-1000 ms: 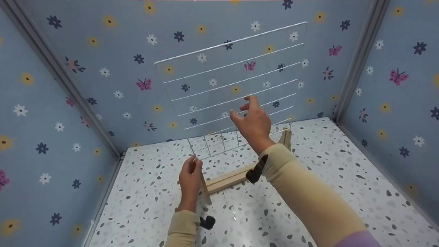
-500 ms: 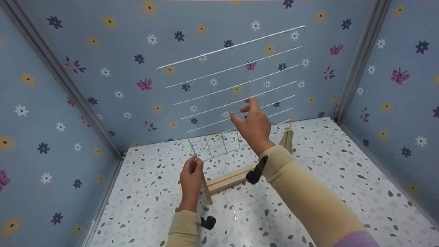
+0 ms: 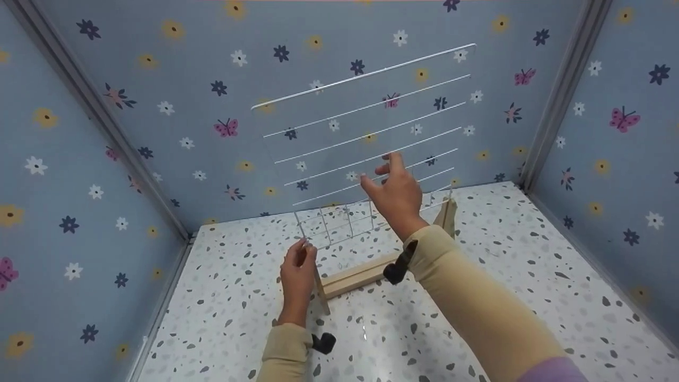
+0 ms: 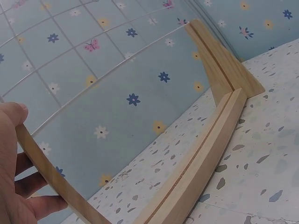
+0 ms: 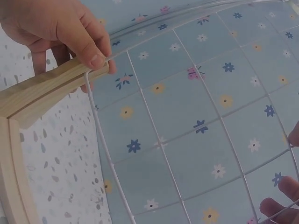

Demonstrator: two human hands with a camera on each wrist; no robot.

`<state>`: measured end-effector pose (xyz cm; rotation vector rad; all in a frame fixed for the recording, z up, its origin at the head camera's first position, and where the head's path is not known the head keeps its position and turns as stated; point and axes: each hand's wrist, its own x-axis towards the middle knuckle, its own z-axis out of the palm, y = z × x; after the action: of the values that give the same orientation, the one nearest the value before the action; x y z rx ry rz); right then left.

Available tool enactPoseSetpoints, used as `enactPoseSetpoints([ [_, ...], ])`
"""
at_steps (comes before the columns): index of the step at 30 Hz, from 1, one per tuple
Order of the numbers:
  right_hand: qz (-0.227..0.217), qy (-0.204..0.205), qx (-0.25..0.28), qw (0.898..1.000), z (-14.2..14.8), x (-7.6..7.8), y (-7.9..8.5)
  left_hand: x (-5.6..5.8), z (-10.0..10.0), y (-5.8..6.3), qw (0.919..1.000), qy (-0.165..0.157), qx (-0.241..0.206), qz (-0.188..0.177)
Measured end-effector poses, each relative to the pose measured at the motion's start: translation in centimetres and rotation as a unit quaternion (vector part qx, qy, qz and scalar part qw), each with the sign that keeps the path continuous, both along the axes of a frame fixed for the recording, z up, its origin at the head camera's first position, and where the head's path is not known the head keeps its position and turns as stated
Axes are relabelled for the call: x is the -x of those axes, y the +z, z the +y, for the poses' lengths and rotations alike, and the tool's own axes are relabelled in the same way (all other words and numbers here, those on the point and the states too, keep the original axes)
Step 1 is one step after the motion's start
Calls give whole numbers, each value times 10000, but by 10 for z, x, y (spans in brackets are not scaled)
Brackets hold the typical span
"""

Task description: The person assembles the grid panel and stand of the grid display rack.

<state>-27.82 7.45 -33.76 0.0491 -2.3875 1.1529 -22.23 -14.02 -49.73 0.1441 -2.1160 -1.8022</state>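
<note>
A white wire grid panel (image 3: 366, 76) stands tilted above a wooden stand. The stand has a grooved base bar (image 4: 201, 154), a near side piece (image 4: 49, 175) and a grooved far side piece (image 4: 229, 60). My left hand (image 3: 298, 273) grips the top of the near side piece, with a corner of the grid beside its thumb in the right wrist view. My right hand (image 3: 395, 196) holds the grid around its middle, thumb and fingers spread across the wires. Only its fingertips (image 5: 280, 205) show at the right wrist view's edge.
The stand rests on a white speckled surface (image 3: 228, 297). Blue flowered panels rise behind (image 3: 318, 26), at the left (image 3: 95, 233) and at the right (image 3: 626, 159), with grey metal strips (image 3: 557, 95) at the corners.
The grid's top edge has come down slightly, and its upper left corner has shifted right. Both hands keep nearly the same places and poses.
</note>
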Motion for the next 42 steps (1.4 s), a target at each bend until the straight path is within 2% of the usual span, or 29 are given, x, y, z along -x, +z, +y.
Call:
enactPoseSetpoints([
  [15,43,7,26,10000,2,0,-13,-2,0,1,9998,-40,34,200],
  [28,-85,-13,129,9999,5,0,-24,-1,1,1,9999,-31,135,81],
  [42,-122,-66,186,9997,7,-1,-30,-1,0,-1,9998,-26,167,139],
])
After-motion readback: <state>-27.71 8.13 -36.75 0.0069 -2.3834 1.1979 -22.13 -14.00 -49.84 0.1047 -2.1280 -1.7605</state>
